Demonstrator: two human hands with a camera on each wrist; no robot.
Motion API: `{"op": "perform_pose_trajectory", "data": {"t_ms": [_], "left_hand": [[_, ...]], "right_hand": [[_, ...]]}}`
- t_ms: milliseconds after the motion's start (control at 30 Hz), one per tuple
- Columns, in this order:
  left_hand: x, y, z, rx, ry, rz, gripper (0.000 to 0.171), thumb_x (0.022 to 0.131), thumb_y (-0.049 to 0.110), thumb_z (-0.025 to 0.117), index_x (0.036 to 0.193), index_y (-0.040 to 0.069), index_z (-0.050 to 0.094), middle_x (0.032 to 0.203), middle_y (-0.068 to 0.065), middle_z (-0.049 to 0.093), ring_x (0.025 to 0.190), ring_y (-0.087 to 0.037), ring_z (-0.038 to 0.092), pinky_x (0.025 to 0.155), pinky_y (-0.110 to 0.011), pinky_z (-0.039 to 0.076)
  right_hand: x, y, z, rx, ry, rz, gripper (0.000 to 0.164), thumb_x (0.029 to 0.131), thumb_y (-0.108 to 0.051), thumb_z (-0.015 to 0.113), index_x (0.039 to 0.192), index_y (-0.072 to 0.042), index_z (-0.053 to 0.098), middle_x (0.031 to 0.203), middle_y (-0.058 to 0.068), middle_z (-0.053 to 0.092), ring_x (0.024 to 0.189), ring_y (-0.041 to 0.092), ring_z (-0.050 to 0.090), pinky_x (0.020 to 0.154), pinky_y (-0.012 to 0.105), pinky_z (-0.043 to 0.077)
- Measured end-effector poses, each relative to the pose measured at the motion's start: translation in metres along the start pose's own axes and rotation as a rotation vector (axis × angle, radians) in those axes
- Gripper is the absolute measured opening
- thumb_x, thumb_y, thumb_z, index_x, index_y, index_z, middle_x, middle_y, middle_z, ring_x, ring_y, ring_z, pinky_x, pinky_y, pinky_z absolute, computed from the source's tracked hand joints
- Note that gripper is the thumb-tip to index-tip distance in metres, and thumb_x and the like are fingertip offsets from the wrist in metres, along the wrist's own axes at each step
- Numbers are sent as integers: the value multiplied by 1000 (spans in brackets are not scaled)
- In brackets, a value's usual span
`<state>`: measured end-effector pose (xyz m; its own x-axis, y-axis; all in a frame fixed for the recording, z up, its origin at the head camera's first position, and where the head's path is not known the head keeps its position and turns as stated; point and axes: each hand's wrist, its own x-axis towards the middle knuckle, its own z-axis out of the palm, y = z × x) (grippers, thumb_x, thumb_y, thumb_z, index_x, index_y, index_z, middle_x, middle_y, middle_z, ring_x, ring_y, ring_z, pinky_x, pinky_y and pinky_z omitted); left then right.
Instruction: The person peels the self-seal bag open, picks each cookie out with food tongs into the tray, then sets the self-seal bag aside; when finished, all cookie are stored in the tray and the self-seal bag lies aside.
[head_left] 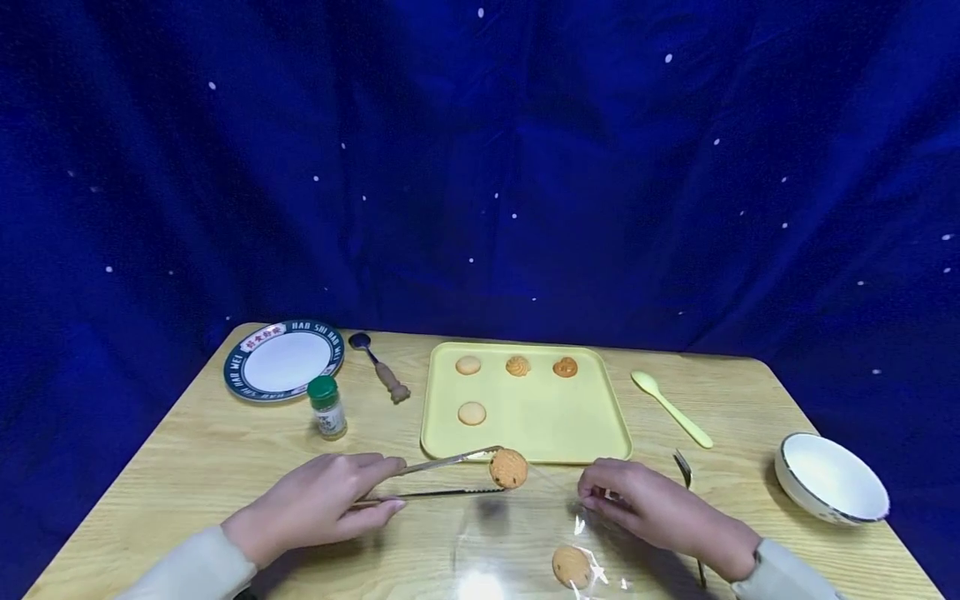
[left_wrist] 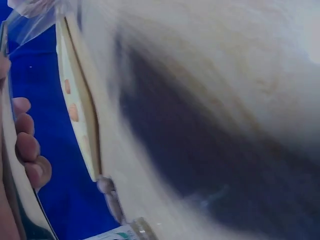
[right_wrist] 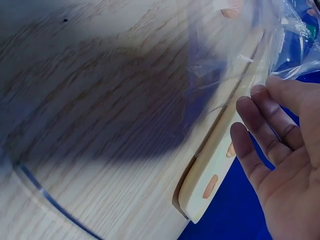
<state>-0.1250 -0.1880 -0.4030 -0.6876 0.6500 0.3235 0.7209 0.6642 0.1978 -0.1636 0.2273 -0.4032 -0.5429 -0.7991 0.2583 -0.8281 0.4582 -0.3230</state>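
Observation:
My left hand [head_left: 322,504] grips metal tongs [head_left: 442,494], whose toothed tips reach right to a round speckled cookie [head_left: 508,468] above the table. Thumb and index finger of my right hand [head_left: 652,508] pinch the edge of a clear plastic bag [right_wrist: 295,45]. Another speckled cookie [head_left: 572,567] lies low in front, under shiny plastic. Just beyond both hands is a pale yellow tray [head_left: 555,417]. On it sit two plain round cookies [head_left: 472,413], a swirled cookie [head_left: 517,366] and a pretzel-shaped cookie [head_left: 565,367].
At the left stand a blue-rimmed plate [head_left: 288,364], a green-capped seasoning jar [head_left: 327,408] and a wooden-handled spoon [head_left: 390,382]. To the right lie a light green spoon [head_left: 671,410] and a fork [head_left: 682,468], partly behind my right arm. A white bowl [head_left: 832,479] sits near the right edge.

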Motion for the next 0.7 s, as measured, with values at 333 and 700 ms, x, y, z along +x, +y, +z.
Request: {"op": "perform_pose_trajectory", "data": {"t_ms": [333,700], "left_hand": [[-11,-4,-8,95,3,62,34,94,38,61,116,13,64,87,9,67,65,7,54,56,-15,47],[-18,-20,-12,160,57,-37,33,92,38,64,112,12,64,85,6,67,64,3,57,55,-20,49]], "right_hand": [[-3,5,-2,83,-15,-50,15,94,-8,61,95,-24,60,86,-13,58,76,-6,48,67,13,43],[-6,8,-2,117,-57,-52,14,95,-10,59,96,-24,61,88,-13,60,77,-7,50,67,13,45]]}}
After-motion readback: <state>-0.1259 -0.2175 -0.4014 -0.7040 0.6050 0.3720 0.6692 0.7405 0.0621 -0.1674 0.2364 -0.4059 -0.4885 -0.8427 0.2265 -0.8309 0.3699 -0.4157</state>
